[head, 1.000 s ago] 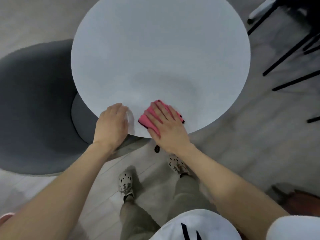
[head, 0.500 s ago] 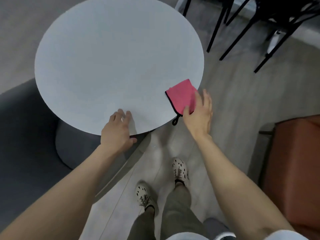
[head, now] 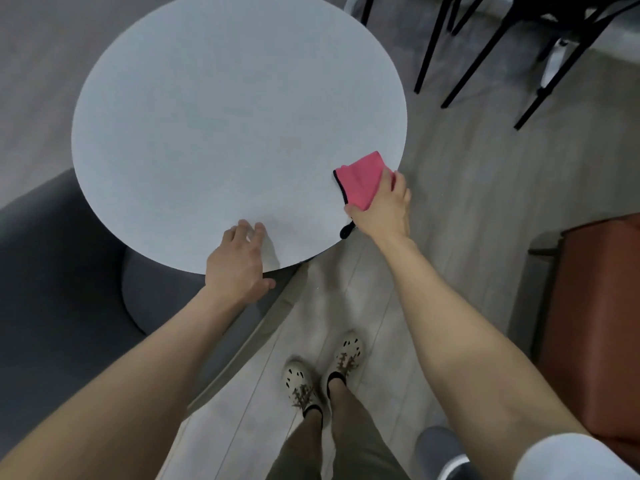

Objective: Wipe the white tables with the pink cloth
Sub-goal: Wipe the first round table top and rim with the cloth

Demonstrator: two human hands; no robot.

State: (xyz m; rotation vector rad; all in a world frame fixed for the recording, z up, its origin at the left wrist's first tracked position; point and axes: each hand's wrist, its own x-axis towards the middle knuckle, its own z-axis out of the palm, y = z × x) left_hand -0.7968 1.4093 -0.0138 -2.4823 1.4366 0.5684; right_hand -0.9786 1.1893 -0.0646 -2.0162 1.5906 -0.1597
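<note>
one right hand (head: 382, 211) holds pink cloth (head: 360, 180) on white table (head: 225, 116).

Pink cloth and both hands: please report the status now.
Right hand grips pink cloth at right edge of round white table. Left hand rests open on near edge. No object in the cloth's path.

The round table top (head: 225, 133) is showing a smooth, matt white surface. The pink cloth (head: 362, 181) is looking like soft, napped fabric with a dark stitched edge. The floor (head: 450, 209) is presenting pale, matt, wood-look planks. The thin chair legs (head: 429, 46) are appearing as black metal, the grey seat (head: 52, 271) as matt upholstery, and the brown seat (head: 595, 323) as a smooth, leather-like covering.
</note>
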